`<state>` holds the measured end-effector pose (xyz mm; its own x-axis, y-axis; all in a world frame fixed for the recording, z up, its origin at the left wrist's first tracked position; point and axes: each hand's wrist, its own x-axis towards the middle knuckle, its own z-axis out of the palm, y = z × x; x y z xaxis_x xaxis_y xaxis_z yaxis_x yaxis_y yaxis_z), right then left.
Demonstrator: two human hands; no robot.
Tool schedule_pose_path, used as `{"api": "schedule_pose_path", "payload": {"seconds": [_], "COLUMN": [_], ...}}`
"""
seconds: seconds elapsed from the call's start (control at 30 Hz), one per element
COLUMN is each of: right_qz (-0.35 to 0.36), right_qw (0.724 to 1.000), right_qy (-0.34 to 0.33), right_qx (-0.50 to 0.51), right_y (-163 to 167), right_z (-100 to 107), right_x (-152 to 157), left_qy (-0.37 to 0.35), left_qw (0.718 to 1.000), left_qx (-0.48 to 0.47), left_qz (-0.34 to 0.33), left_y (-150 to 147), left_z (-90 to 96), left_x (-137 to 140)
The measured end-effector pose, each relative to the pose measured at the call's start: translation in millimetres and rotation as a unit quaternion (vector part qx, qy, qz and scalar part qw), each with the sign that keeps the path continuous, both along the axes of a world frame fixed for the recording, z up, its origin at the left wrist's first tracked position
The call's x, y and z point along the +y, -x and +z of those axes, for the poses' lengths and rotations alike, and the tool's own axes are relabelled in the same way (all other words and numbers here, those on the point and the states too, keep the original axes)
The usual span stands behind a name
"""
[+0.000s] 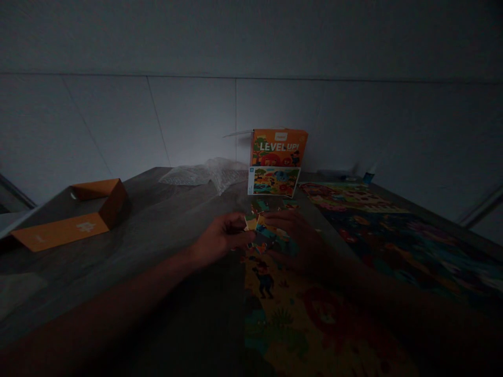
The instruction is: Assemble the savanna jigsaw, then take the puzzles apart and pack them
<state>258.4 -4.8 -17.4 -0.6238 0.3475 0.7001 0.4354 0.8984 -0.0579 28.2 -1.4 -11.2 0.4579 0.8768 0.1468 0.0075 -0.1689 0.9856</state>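
Note:
In the dim head view, my left hand (215, 240) pinches a jigsaw puzzle piece (250, 223) between thumb and fingers. My right hand (301, 238) is closed on another puzzle piece (271, 231), right against the first one; its lower fingers are lost in shadow. Below both hands lies a partly joined puzzle (281, 314) with a small figure, a lion and green plants on a yellow ground. A few loose pieces (259, 205) rest just beyond my fingers.
A puzzle box (277, 163) marked "LEVEL UP!" stands upright behind the hands. Bubble wrap (214, 174) lies beside it. An orange box tray (63, 230) sits at left. Other joined puzzles (408, 251) cover the right side, with a small bottle (369, 175) at the far edge.

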Motion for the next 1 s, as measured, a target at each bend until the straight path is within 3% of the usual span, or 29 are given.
{"api": "schedule_pose_path", "payload": {"seconds": [0.13,0.33,0.4,0.7,1.0], "right_qz": [-0.003,-0.102,-0.116,-0.143,-0.146], "right_qw": [1.0,0.99,0.985,0.975,0.973], "right_qy": [0.018,0.082,0.106,0.156,0.174], "right_qx": [-0.008,-0.047,-0.074,-0.07,-0.046], "right_y": [2,-7,-10,-10,-9], "right_z": [0,-10,-15,-22,-23], "right_x": [-1,4,8,14,13], "left_qy": [0.01,0.048,0.04,-0.014,-0.039], "left_qw": [0.999,0.973,0.965,0.952,0.951], "left_qx": [0.019,0.007,0.017,0.149,0.199], "left_qz": [0.027,0.226,0.26,0.267,0.235], "left_y": [0,10,13,11,12], "left_z": [1.6,-0.5,-1.3,3.6,0.9], "left_x": [2,16,19,13,13]}}
